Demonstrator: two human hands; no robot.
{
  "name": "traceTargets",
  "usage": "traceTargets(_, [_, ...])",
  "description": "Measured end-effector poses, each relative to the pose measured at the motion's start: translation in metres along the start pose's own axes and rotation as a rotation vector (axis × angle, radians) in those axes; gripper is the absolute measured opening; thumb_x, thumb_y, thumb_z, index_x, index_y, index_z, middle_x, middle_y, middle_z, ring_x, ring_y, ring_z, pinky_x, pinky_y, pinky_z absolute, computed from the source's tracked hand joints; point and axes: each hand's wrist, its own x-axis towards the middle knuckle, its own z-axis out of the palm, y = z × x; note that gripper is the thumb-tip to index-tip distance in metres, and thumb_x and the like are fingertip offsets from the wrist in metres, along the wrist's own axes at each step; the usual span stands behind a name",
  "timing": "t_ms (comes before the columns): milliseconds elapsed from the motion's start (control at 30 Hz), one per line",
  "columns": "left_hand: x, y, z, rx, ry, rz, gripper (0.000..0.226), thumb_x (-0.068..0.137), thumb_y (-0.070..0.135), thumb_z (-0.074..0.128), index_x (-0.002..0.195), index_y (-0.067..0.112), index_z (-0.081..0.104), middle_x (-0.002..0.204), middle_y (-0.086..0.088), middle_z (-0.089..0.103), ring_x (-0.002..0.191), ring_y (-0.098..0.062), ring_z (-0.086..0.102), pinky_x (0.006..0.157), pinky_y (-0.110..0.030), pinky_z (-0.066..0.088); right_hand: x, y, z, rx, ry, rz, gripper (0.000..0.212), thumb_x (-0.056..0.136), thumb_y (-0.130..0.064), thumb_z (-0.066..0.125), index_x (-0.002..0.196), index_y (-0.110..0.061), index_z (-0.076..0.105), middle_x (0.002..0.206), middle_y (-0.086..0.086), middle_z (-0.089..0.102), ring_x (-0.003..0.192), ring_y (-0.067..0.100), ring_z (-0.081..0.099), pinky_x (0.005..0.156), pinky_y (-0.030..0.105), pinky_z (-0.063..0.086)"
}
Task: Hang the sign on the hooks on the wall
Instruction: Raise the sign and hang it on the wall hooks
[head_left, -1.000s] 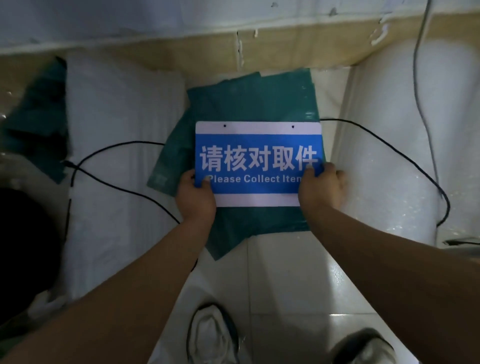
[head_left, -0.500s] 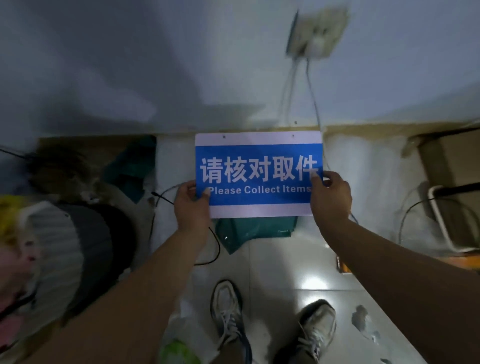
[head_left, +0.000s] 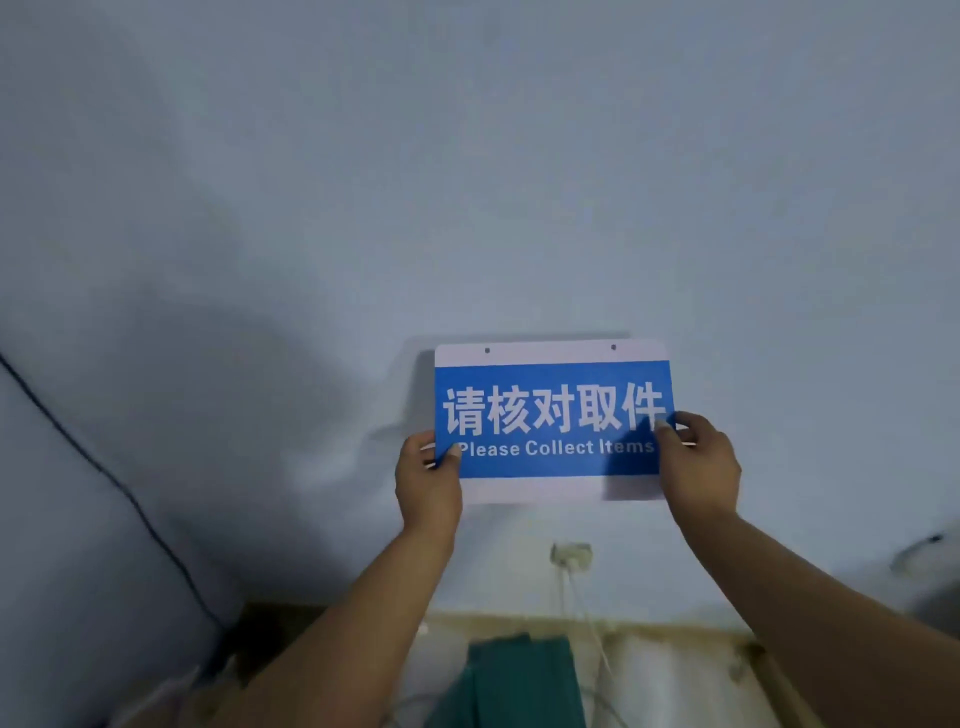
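I have the sign (head_left: 553, 421) up in front of the pale wall (head_left: 467, 182), level, its lettering facing me. My left hand (head_left: 428, 483) pinches the lower left edge, thumb over the blue face and the other fingers (head_left: 427, 448) curled behind; my right hand (head_left: 698, 467) grips the right edge the same way, so both sets of fingers are closed on the board. The two small holes (head_left: 487, 350) along the white top strip are free. I judge this to be the carry-up step: the board is raised but not hung. I can't make out any hooks on the plaster above, so the next move calls for finding them, then lining each hole over its hook and lowering gently. Below the board sit a wall socket (head_left: 571, 553) with white cords hanging down, and some green sheets (head_left: 519, 680) on the floor; a dark cable (head_left: 104, 467) runs down the left. None of these blocks the way up
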Motion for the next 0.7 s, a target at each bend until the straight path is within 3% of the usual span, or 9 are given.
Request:
traceTargets(100, [-0.01, 0.097, -0.006, -0.085, 0.001, 0.159, 0.022, 0.09, 0.013, 0.067, 0.106, 0.027, 0.062, 0.106, -0.002, 0.071, 0.097, -0.019, 0.068, 0.082, -0.033, 0.054, -0.007, -0.089, -0.036, 0.092, 0.05, -0.129, 0.036, 0.096, -0.037, 0.057, 0.127, -0.021, 0.064, 0.118, 0.009, 0.066, 0.099, 0.028, 0.064, 0.077, 0.037, 0.048])
traceTargets(300, [-0.019, 0.242, -0.009, -0.146, 0.011, 0.437, 0.042, 0.091, 0.014, 0.067, 0.126, 0.035, 0.057, 0.1, 0.0, 0.072, 0.09, -0.017, 0.069, 0.076, -0.035, 0.055, -0.012, -0.222, -0.086, 0.208, 0.156, -0.371, 0.036, 0.097, -0.037, 0.059, 0.128, -0.019, 0.063, 0.118, 0.011, 0.063, 0.099, 0.029, 0.064, 0.082, 0.041, 0.052])
traceTargets(400, [-0.022, 0.291, -0.005, -0.183, 0.014, 0.528, 0.043, 0.092, 0.014, 0.066, 0.129, 0.034, 0.057, 0.101, 0.0, 0.073, 0.091, -0.018, 0.07, 0.075, -0.037, 0.056, -0.012, -0.27, -0.105, 0.258, 0.194, -0.435, 0.038, 0.097, -0.038, 0.059, 0.131, -0.02, 0.061, 0.121, 0.009, 0.06, 0.102, 0.027, 0.062, 0.089, 0.047, 0.055])
traceTargets(700, [-0.014, 0.374, 0.014, -0.209, 0.048, 0.606, 0.047, 0.093, 0.016, 0.065, 0.136, 0.032, 0.054, 0.105, -0.004, 0.071, 0.091, -0.023, 0.068, 0.076, -0.041, 0.055, 0.011, -0.354, -0.136, 0.237, 0.185, -0.526, 0.042, 0.099, -0.033, 0.059, 0.138, -0.018, 0.058, 0.13, 0.008, 0.057, 0.103, 0.018, 0.055, 0.09, 0.037, 0.052])
